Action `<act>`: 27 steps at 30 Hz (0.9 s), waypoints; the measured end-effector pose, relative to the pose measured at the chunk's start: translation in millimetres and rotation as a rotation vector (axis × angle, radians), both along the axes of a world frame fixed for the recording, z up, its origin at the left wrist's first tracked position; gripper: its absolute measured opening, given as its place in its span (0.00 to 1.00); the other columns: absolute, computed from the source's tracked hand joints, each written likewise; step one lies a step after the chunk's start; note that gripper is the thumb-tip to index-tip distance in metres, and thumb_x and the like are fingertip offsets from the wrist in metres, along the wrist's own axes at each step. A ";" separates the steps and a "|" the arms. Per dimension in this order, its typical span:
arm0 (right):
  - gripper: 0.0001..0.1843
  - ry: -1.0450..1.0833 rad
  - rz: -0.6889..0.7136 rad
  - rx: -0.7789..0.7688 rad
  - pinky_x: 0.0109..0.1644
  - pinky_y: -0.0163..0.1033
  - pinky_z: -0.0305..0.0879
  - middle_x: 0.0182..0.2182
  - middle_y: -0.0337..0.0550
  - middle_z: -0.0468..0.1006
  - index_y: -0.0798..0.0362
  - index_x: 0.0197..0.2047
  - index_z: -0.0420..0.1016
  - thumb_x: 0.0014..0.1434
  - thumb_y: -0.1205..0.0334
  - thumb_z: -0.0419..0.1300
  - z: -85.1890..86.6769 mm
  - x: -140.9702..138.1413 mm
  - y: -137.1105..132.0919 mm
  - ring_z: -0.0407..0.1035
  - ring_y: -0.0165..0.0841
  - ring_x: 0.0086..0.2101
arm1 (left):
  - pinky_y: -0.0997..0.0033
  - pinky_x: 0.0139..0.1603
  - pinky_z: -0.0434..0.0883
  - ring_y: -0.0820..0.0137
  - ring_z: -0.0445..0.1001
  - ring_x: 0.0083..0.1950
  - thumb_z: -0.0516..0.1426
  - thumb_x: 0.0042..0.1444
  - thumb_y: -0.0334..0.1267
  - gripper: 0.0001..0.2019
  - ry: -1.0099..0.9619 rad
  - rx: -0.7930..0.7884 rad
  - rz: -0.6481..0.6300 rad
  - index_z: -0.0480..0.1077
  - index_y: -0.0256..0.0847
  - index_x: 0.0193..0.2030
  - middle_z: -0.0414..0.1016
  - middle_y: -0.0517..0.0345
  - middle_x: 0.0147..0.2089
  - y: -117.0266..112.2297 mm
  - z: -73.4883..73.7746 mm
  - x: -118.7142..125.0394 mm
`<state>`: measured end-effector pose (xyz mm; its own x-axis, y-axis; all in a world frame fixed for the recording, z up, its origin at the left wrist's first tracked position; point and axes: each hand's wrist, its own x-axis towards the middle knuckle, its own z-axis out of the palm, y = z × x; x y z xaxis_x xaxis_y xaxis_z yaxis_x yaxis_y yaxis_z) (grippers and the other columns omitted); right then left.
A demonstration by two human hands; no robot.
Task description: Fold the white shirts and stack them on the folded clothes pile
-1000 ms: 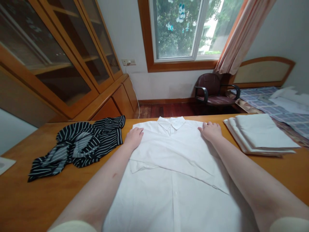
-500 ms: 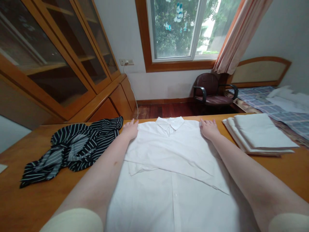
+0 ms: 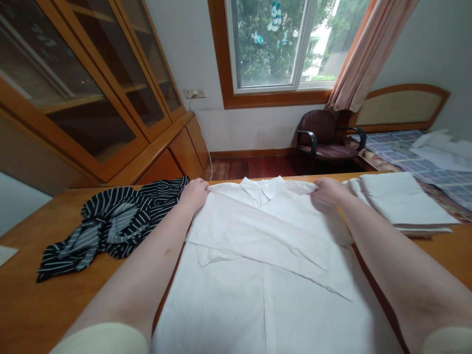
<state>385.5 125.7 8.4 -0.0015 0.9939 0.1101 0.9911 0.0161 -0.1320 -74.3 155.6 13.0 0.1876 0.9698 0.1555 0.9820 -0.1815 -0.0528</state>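
A white button-up shirt [image 3: 265,231] lies spread on the wooden table, collar pointing away from me and sleeves folded across its front. My left hand [image 3: 196,192] is closed on the shirt's left shoulder edge. At the opposite shoulder my right hand [image 3: 326,191] pinches the cloth, fingers curled down. Both shoulders look slightly raised and pulled taut between the hands. The lower hem runs out of view at the bottom.
A crumpled black-and-white striped garment [image 3: 114,221] lies to the left on the table [image 3: 33,300]. Folded white cloths [image 3: 401,199] are stacked at the right. Beyond the far edge stand an office chair [image 3: 320,132] and a bed [image 3: 435,147]; a glass-door cabinet [image 3: 121,98] is at left.
My fingers, earlier stretched out flat at the shoulders, have closed on the cloth. The shirt's shoulder edges have lifted a little, and the right hand has shifted slightly right.
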 end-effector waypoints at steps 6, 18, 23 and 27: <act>0.10 -0.179 0.004 0.342 0.41 0.43 0.59 0.34 0.52 0.77 0.53 0.30 0.73 0.55 0.59 0.52 51.5 -3.1 -61.2 0.69 0.43 0.39 | 0.64 0.50 0.66 0.60 0.70 0.50 0.46 0.59 0.39 0.14 -0.148 0.207 0.103 0.68 0.41 0.46 0.73 0.51 0.48 -57.8 33.7 -3.0; 0.24 -0.174 0.197 0.020 0.41 0.41 0.69 0.47 0.46 0.78 0.51 0.52 0.71 0.52 0.70 0.51 -45.7 -25.3 -194.2 0.74 0.40 0.40 | 0.61 0.62 0.60 0.63 0.64 0.62 0.46 0.51 0.24 0.32 -0.094 -0.220 -0.081 0.53 0.34 0.65 0.63 0.47 0.63 -186.6 -58.9 5.9; 0.30 -0.156 0.117 -0.101 0.43 0.41 0.69 0.54 0.43 0.72 0.50 0.57 0.68 0.51 0.74 0.50 -48.4 -33.0 -163.3 0.72 0.39 0.46 | 0.62 0.64 0.57 0.66 0.56 0.67 0.40 0.51 0.18 0.34 -0.020 -0.227 -0.065 0.51 0.35 0.68 0.54 0.49 0.68 -162.4 -66.8 13.3; 0.30 -0.118 0.025 -0.152 0.40 0.42 0.68 0.56 0.41 0.70 0.44 0.60 0.63 0.54 0.68 0.51 -48.0 -31.6 -118.5 0.72 0.41 0.44 | 0.65 0.65 0.57 0.67 0.54 0.67 0.42 0.50 0.19 0.35 -0.095 -0.204 -0.070 0.51 0.34 0.68 0.54 0.51 0.68 -118.4 -68.1 14.4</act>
<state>353.9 7.1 -39.6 -0.0305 0.9986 -0.0432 0.9994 0.0297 -0.0180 -59.8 37.1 -55.1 0.2490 0.9682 -0.0226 0.9655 -0.2464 0.0841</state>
